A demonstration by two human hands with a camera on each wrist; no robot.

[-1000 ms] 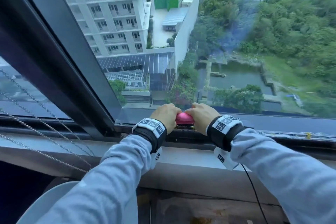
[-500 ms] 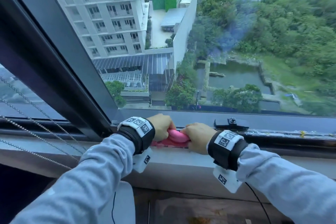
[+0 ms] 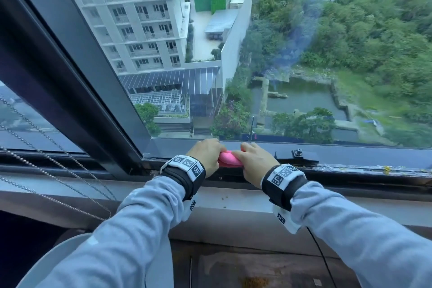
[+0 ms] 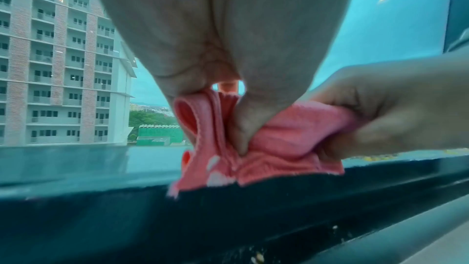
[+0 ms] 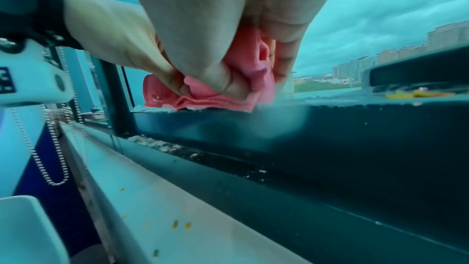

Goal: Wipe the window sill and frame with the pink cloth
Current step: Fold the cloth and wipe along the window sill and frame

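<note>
At six o'clock of the big pane, in the head view, the left hand (image 3: 207, 155) and the right hand (image 3: 253, 161) are sitting side by side on the dark window frame (image 3: 350, 170), both curled over the bunched pink cloth (image 3: 229, 159) that is showing between them; holding it with two hands is probably giving a firmer, wider press along the narrow rail. A black latch (image 3: 297, 155) is standing at three o'clock of the right hand, just beside it, and the pale window sill (image 3: 233, 201) with a few crumbs is lying at six o'clock of the hands. Bead chains (image 3: 46, 159) are hanging at nine o'clock. In the left wrist view, the left hand (image 4: 228, 47) is pinching folds of the pink cloth (image 4: 279, 138) between thumb and fingers, while the right hand (image 4: 393, 111) is gripping the cloth's other end at three o'clock; the cloth's lower edge is resting on the top of the dark window frame (image 4: 228, 218). In the right wrist view, the right hand (image 5: 228, 27) is clamping the crumpled pink cloth (image 5: 203, 95) in curled fingers, with the left hand (image 5: 114, 43) pinching it at nine o'clock. The cloth is touching the frame's top edge (image 5: 330, 127); grit (image 5: 157, 145) is lying in the track at six o'clock, and yellow specks are dotting the window sill (image 5: 177, 208), so the wiping is looking far from finished.
</note>
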